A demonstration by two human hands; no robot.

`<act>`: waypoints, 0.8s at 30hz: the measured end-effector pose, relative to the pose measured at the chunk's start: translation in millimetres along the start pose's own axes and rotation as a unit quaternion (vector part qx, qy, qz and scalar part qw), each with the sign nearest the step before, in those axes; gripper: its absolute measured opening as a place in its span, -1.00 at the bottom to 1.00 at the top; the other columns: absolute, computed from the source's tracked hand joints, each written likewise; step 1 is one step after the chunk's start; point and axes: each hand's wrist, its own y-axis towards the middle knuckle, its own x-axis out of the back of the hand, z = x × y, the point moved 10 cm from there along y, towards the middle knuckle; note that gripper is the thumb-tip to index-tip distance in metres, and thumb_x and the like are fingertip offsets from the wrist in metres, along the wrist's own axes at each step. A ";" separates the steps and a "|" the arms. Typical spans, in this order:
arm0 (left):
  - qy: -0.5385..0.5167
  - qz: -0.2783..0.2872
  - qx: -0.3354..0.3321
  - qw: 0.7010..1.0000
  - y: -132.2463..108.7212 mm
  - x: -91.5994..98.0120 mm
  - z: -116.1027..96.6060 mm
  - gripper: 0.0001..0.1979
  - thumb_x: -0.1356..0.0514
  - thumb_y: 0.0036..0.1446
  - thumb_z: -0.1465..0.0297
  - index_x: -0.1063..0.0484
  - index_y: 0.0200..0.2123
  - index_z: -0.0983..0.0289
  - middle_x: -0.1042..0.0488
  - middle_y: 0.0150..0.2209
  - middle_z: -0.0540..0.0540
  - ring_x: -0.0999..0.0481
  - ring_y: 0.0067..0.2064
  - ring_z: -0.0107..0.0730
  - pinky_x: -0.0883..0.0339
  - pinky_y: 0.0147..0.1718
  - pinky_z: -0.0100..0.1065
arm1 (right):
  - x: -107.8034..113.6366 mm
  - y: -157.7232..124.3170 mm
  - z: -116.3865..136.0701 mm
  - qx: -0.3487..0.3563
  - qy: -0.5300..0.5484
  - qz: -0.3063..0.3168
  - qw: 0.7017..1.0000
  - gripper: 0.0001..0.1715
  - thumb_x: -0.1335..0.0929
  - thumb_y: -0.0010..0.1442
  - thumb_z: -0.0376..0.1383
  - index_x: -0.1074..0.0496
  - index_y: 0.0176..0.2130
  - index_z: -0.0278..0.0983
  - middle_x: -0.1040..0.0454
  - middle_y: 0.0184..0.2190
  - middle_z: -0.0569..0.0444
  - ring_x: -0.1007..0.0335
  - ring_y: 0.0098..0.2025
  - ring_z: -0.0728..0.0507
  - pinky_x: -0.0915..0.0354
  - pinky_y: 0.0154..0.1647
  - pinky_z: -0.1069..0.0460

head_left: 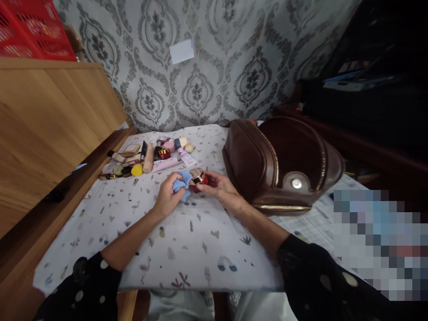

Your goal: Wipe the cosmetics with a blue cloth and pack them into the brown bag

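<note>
My right hand [219,188] grips a small red cosmetic jar with a gold lid [198,178] above the middle of the table. A crumpled blue cloth [182,185] is pinched in my left hand [169,196] and pressed against the jar's left side. Both hands hover just over the white patterned tablecloth [187,240].
A brown leather bag [281,162] lies right of my hands. Several cosmetics [147,158], tubes, jars and compacts, cluster at the table's far left. A wooden cabinet [47,129] stands to the left with a red crate [31,29] on top. Patterned wallpaper is behind.
</note>
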 end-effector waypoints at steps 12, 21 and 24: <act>-0.119 0.055 0.072 0.989 -4.9 -12.5 20.9 -0.56 -0.24 0.15 0.21 -0.27 0.05 0.23 -0.47 -0.09 0.10 -0.47 -0.13 -0.31 -0.37 -0.13 -0.34 | -3.0 1.0 6.0 0.012 0.026 -0.009 1.000 -0.37 -0.60 -0.20 -0.21 -0.45 -0.11 -0.25 -0.57 -0.12 0.03 -0.50 -0.05 -0.16 -0.28 0.21 -0.17; -0.154 0.087 0.069 0.982 -1.6 -26.6 18.7 -0.39 -0.37 0.06 0.18 -0.26 0.12 0.23 -0.47 0.07 0.16 -0.47 0.09 -0.15 -0.31 0.13 -0.19 | -7.3 1.7 6.3 0.025 0.026 0.031 0.999 -0.24 -0.61 -0.18 -0.19 -0.43 0.01 -0.22 -0.56 -0.11 0.03 -0.50 -0.07 -0.16 -0.37 0.10 -0.12; -0.180 0.099 0.061 0.977 -0.3 -31.0 15.7 -0.33 -0.40 0.02 0.20 -0.25 0.15 0.24 -0.45 0.13 0.19 -0.44 0.16 -0.08 -0.25 0.20 -0.15 | -9.8 -0.9 9.0 0.022 0.026 0.044 0.998 -0.23 -0.61 -0.15 -0.18 -0.43 0.05 -0.21 -0.56 -0.09 0.04 -0.49 -0.03 -0.17 -0.35 0.11 -0.11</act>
